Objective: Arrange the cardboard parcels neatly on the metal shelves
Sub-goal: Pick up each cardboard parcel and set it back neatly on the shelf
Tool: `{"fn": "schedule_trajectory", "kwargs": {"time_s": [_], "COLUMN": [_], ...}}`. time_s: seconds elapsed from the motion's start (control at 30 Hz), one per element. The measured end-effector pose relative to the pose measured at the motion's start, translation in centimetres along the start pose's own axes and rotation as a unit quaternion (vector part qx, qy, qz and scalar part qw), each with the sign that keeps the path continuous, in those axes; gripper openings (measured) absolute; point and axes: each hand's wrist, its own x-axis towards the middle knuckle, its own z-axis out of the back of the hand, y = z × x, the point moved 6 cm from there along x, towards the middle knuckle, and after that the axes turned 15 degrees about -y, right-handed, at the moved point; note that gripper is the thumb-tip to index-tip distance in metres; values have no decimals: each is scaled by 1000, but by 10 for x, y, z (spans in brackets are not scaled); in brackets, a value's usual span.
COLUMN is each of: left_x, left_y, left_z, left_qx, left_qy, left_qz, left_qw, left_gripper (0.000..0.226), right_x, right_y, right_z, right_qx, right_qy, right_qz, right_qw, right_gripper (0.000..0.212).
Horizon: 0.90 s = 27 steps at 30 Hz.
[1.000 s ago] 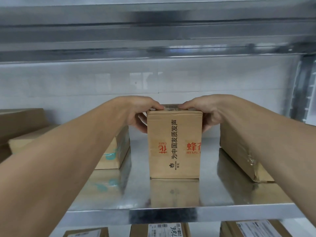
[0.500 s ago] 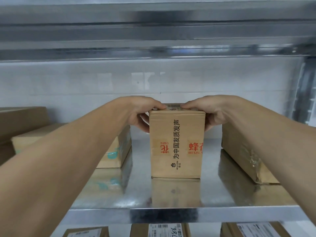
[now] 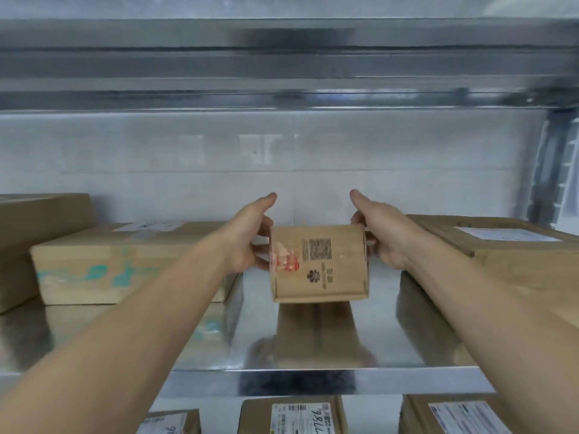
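2 hands (image 3: 247, 245) (image 3: 388, 242) grip the small parcel (image 3: 319, 267) between teal-printed parcel (image 3: 125, 270) and right parcel (image 3: 517, 261).

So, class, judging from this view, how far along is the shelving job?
Done: the left parcel and the right parcel lie flat on the metal shelf. In hand: the left hand and right hand grip the small parcel by its sides in the gap between them, thumbs raised. Left: squaring it up and letting go, probably.
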Motion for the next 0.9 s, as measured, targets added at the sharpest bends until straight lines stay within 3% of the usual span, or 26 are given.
{"fn": "schedule_trajectory", "kwargs": {"time_s": [0.17,0.43,0.67,0.8,0.9], "left_x": [1,5,14,13,8], "left_y": [23,39,49,55,63], "left_z": [-4,-14,-17,-19,-28], "left_qx": [-11,-4,-19,-87,-142], "left_qy": [-13,-37,-59,-53,-22], "left_qz": [5,-8,-10,18,60], "left_qw": [1000,999,998,995,988], "left_gripper": [50,30,28,24,32], "right_x": [6,15,15,14,8], "right_y": [-32,-48,-62,-64,-72], "right_z": [-6,-9,-13,-14,-18], "right_qx": [-17,-15,9,65,114], "right_qy": [-3,-37,-3,4,22], "right_qz": [9,35,-60,-81,-115], "right_qw": [1000,999,998,995,987], "right_gripper": [45,30,32,26,35]}}
